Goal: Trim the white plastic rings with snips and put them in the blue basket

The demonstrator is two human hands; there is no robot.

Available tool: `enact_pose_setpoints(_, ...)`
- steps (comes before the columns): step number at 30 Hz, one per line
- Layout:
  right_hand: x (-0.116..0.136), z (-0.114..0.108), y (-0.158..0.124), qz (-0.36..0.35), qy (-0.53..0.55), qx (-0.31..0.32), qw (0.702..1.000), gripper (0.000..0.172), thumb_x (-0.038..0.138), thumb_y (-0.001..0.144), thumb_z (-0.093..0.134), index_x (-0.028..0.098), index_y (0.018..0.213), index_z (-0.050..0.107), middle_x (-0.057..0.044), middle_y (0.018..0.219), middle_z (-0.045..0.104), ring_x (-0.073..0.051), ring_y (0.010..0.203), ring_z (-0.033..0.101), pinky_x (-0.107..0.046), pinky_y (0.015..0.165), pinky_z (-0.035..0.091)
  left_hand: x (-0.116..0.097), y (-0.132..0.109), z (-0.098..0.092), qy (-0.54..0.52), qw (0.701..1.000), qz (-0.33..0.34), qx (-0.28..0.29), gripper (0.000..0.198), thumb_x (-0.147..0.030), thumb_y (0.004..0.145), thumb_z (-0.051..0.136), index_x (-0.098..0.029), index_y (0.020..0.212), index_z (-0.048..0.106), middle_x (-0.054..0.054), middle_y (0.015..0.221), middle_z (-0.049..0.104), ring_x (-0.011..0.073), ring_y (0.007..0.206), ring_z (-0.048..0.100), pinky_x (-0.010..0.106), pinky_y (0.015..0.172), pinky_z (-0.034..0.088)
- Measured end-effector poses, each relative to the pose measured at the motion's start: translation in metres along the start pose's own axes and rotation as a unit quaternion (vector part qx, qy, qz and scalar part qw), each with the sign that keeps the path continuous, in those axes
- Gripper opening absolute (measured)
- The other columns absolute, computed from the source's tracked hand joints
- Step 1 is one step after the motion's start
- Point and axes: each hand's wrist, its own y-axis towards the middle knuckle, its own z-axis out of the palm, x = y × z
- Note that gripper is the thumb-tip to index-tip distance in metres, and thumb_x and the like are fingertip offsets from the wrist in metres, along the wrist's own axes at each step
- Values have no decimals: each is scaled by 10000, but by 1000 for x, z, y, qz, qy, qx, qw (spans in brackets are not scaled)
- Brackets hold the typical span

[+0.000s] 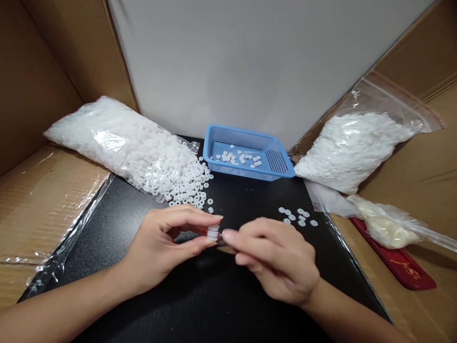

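Gripping a stack of white rings (pixel 213 232), the left hand (pixel 160 243) hides its ends. The right hand (pixel 278 257), at the stack's four o'clock, is curled around a thin object (pixel 226 249) too blurred to identify, and stands between the stack and loose discs (pixel 302 223) at three. Spilled rings (pixel 187 190) lie at eleven, a blue basket (pixel 250 173) at one, a bulging bag (pixel 353 147) at two.

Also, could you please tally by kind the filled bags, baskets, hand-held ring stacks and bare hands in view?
Clear plastic bags with white contents: 2
Clear plastic bag with yellowish contents: 1
Blue perforated plastic basket: 1
Short stack of white plastic rings: 1
Bare hands, left hand and right hand: 2
Total: 7
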Motion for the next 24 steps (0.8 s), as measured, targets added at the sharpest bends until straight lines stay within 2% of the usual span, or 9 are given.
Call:
enact_pose_setpoints(3, -4, 1, 0, 35, 21, -5, 999, 357, 273, 1066, 446, 191, 1361, 629, -25, 756, 605, -139, 631, 571, -253, 538, 467, -1, 1, 1, -20, 1000, -14, -9, 324, -50, 761, 796, -284, 981, 841, 17, 878, 826, 157, 791, 772, 200, 724, 625)
enact_pose_setpoints(6, -8, 0, -1, -8, -2, 51, 999, 416, 384, 1081, 393, 174, 1325, 656, 11, 631, 535, -135, 529, 500, -268, 491, 404, -2, 1, 1, -17, 1000, -22, -16, 316, -53, 759, 797, -287, 966, 845, 19, 889, 830, 157, 800, 775, 191, 721, 625)
enact_pose_setpoints(7, -8, 0, -1, -10, -15, 52, 999, 424, 412, 1077, 399, 170, 1283, 679, 13, 615, 536, -134, 516, 496, -273, 487, 393, -3, 2, 1, -18, 999, -24, -19, 313, -53, 755, 799, -283, 962, 846, 22, 889, 832, 160, 799, 777, 192, 718, 628)
enact_pose_setpoints(12, -6, -4, -3, 92, -12, -66, 994, 329, 425, 1031, 531, 208, 1229, 681, -19, 767, 664, -126, 589, 578, -245, 514, 458, -5, 2, 1, -18, 999, -18, -30, 289, -49, 741, 808, -245, 949, 849, 41, 843, 829, 172, 751, 773, 223, 701, 641)
enact_pose_setpoints(14, -5, -3, -2, 110, 27, -56, 992, 276, 402, 1011, 583, 220, 1191, 685, -12, 782, 671, -119, 601, 589, -226, 532, 489, -4, 2, 1, -4, 999, -9, -35, 277, -61, 741, 817, -238, 951, 848, 47, 848, 831, 177, 753, 771, 231, 700, 642)
enact_pose_setpoints(16, -3, -1, 0, 144, 75, -42, 986, 284, 457, 956, 658, 217, 1104, 694, 3, 758, 656, -105, 580, 568, -204, 512, 489, -3, 2, 0, 10, 999, 0, -40, 272, -74, 742, 825, -237, 958, 846, 49, 851, 831, 178, 752, 770, 234, 696, 640)
enact_pose_setpoints(18, -1, 4, 1, 213, 128, -44, 968, 369, 528, 837, 772, 210, 1002, 683, 28, 708, 621, -83, 526, 520, -173, 445, 444, -2, 1, -1, 30, 998, 16, -45, 273, -74, 744, 827, -238, 963, 844, 49, 856, 833, 177, 755, 770, 231, 695, 636)
enact_pose_setpoints(20, 2, 11, 2, 298, 192, -47, 934, 409, 519, 748, 851, 207, 923, 653, 45, 683, 599, -72, 510, 525, -154, 428, 429, 0, 0, -1, 66, 996, 49, -45, 284, -69, 748, 825, -241, 973, 841, 52, 871, 837, 181, 767, 775, 237, 706, 633)
enact_pose_setpoints(24, 8, 28, 2, 406, 321, -55, 854, 417, 431, 713, 893, 208, 932, 617, 20, 799, 659, -64, 515, 572, -162, 465, 475, 6, -3, 1, 139, 982, 121, -34, 303, -76, 775, 803, -260, 1015, 827, 62, 920, 843, 211, 801, 790, 279, 732, 636)
